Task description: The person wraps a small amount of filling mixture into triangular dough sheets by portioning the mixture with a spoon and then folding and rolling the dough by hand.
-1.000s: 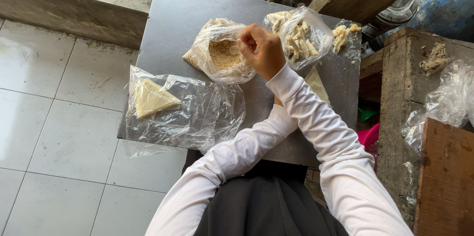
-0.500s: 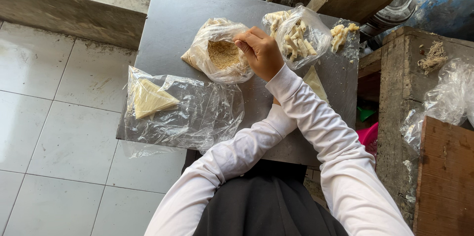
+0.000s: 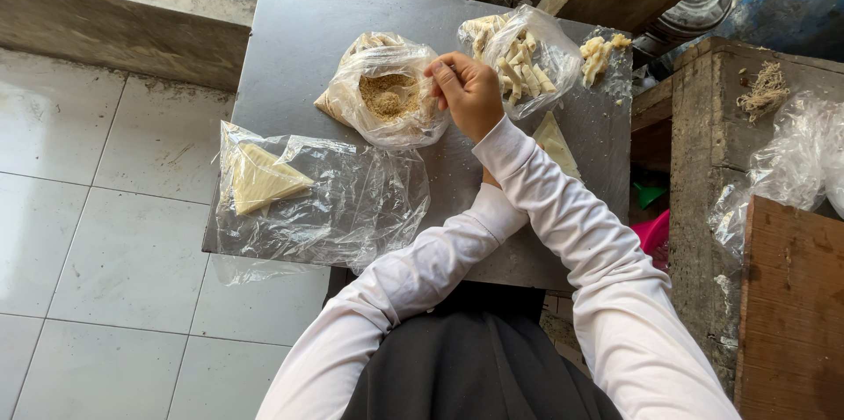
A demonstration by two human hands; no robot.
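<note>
Fingers of the right hand (image 3: 466, 94) pinch the crumb bag (image 3: 385, 90); left hand hidden, state unclear.

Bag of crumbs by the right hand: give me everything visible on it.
The bag of crumbs is thin, clear, crinkled plastic, open at the top with its rim rolled outward. It holds a mound of tan, grainy crumbs, with pale folded pieces showing beneath at its left. It sits slumped on the grey table, near the back. The right hand is at its right rim, fingers bunched; actual contact can't be confirmed. A flat clear bag lies just in front.
</note>
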